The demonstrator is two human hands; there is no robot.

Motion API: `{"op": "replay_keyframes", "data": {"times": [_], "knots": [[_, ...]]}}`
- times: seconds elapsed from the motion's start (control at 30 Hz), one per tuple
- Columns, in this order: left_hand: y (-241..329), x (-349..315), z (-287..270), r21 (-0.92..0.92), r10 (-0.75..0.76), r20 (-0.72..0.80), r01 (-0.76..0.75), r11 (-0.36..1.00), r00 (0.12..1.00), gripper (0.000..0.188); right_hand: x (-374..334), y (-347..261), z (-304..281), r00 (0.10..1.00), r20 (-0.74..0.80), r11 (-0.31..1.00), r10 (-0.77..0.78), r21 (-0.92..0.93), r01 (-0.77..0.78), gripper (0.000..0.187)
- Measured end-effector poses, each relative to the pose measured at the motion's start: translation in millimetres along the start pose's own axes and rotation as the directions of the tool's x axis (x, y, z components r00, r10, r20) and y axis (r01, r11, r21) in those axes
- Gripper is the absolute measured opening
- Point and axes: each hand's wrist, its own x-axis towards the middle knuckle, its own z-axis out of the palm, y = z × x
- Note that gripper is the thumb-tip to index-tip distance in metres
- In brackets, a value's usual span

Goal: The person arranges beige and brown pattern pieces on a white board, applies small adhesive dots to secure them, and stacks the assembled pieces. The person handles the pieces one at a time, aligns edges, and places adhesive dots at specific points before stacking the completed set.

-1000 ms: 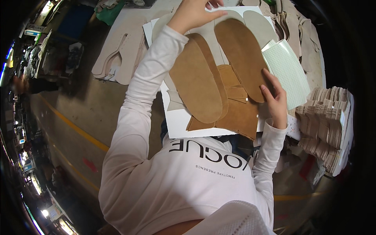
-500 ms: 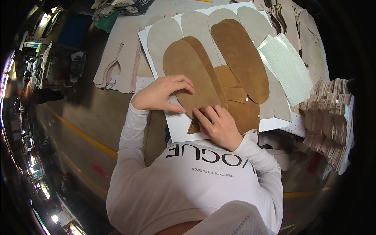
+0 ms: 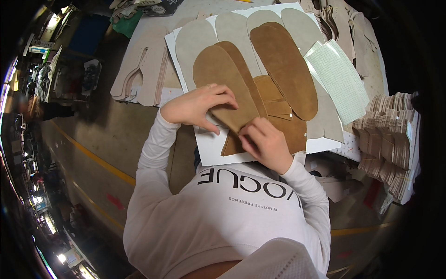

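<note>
A brown sole-shaped leather piece [image 3: 223, 79] lies slanted on a second brown piece that shows along its right edge. My right hand [image 3: 268, 144] pinches its near end, which curls up a little off the pieces below. On its left edge rests my left hand [image 3: 197, 106], fingers bent and thumb spread apart from them. To the right lies another stack of brown soles [image 3: 284, 69]. Smaller brown leather pieces [image 3: 278, 109] sit between the two stacks, partly covered. Under everything is a white sheet [image 3: 211, 157] with several grey sole-shaped pieces [image 3: 195, 39] on it.
Pale Y-slotted cut pieces [image 3: 151, 74] are stacked at the left of the table. A light green gridded sheet [image 3: 341, 83] lies at right. Beyond the right table edge stands a rack of beige pieces [image 3: 383, 139]. A green cloth [image 3: 126, 24] lies at the far left.
My right hand has moved slightly right and now pinches the near end of the brown leather, lifting and bending it. My left hand has slid a little right and away from me.
</note>
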Motion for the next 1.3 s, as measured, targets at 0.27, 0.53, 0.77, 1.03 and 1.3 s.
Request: {"op": "replay_keyframes", "data": {"times": [0.27, 0.53, 0.77, 1.03, 1.3], "knots": [[-66.5, 33.9, -42.3, -0.01, -0.111, -0.566, 0.128, 0.992, 0.817, 0.018, -2.3, 1.7, -64.4, 0.766, -0.331, 0.711, 0.551, 0.667, -0.223, 0.014], [-93.1, 95.6, -62.8, -0.353, -0.222, -0.48, 0.045, 0.935, 0.848, 0.028, -33.7, 22.4, -48.1, 0.676, -0.143, 0.598, 0.723, 0.618, -0.51, 0.013], [-116.1, 102.4, -67.4, -0.096, -0.297, -0.783, 0.366, 0.926, 0.546, 0.018, -43.9, 23.5, -41.4, 0.658, -0.218, 0.669, 0.721, 0.469, -0.577, 0.015], [-118.0, 109.7, -43.5, 0.109, 0.032, -0.601, 0.041, 0.993, 0.799, 0.023, -40.8, 22.5, -45.1, 0.706, -0.071, 0.583, 0.705, 0.625, -0.519, 0.017], [-96.1, 44.9, -70.2, -0.18, -0.3, -0.537, 0.241, 0.954, 0.788, 0.024, -31.1, 1.8, -24.8, 0.778, 0.024, 0.611, 0.628, 0.604, -0.512, 0.01]]}}
